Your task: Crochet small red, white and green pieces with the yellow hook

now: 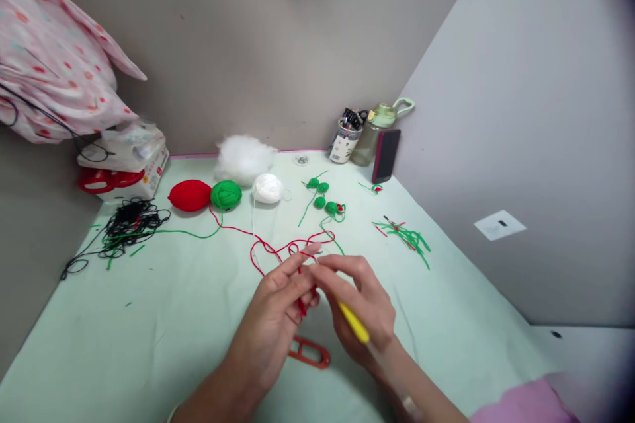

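Note:
Both hands meet over the middle of the table. My right hand (364, 304) is closed around a crochet hook with a yellow handle (354, 322), whose tip is hidden among the fingers. My left hand (280, 314) pinches a small piece of red yarn work (301, 307), mostly covered by the fingers. Loops of red yarn (265, 246) lie just beyond the fingertips and trail back to a red yarn ball (190, 195). Below the hands, partly behind the left wrist, lies an orange-red tool with a slotted handle (312, 352).
A green yarn ball (226, 195), white yarn ball (268, 189) and white stuffing (245, 158) sit at the back. Small green crocheted balls (320, 201) and green yarn scraps (409, 238) lie right. Tangled black yarn (131, 228) is left. A phone (386, 156) stands before a bottle (366, 144).

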A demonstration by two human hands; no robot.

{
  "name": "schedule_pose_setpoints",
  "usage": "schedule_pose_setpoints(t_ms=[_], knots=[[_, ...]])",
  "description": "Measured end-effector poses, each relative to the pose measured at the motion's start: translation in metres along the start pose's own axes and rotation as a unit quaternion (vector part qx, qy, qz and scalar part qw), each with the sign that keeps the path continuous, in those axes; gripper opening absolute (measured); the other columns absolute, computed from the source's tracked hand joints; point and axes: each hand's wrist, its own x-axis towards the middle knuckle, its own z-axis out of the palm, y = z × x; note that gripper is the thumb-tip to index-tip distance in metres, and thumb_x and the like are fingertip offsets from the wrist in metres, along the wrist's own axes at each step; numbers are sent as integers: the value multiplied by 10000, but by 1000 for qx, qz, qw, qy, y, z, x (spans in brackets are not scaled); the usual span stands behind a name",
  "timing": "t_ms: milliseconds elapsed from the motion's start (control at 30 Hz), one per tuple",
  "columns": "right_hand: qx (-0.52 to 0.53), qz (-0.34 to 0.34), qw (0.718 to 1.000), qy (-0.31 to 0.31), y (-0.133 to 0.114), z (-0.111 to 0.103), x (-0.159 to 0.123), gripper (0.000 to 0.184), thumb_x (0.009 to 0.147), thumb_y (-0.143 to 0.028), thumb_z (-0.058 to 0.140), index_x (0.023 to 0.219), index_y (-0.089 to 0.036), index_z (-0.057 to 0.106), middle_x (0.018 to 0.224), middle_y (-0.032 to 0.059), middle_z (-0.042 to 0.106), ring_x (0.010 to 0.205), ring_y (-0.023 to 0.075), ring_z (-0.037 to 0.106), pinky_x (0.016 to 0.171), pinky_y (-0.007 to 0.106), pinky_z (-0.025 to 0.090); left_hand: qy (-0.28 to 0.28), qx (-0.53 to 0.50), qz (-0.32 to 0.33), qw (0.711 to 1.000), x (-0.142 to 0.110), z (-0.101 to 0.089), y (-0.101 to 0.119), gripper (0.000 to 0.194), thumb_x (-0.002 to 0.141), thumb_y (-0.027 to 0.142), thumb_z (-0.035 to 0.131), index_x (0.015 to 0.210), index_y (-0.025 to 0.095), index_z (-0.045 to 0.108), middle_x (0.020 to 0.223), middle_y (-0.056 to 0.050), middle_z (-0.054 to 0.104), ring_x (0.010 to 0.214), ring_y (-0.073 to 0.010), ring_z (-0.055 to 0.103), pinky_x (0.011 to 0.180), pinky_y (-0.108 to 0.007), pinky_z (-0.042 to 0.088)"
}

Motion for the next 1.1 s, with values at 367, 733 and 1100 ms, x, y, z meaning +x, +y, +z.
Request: schedule_pose_setpoints(t_ms=[367,733,1100], knots=[[32,27,999,-9,-1,-1,4,330,960,-69,632,1171,-264,795,1045,96,775,932,222,717,779,354,591,8,87,69,994,-1,-2,0,458,855,293,837,1304,335,756,869,18,675,831,-124,578,829,-222,481],[363,288,886,19,10,-4,13,184,1001,-356,666,929,-235,784,861,40,770,692,146,671,683,285,578,-32,37,-11,999,1,-1,12,303,827,230,824,1129,216,843,915,-35,687,775,-121,529,778,-225,468],[-61,-60,993,-76,1,-7,-2,329,994,-132,604,1244,-300,738,1093,86,781,982,235,746,790,357,639,0,30,18,999,-2,1,7,448,819,275,857,1261,280,784,831,5,674,829,-142,602,823,-252,481]])
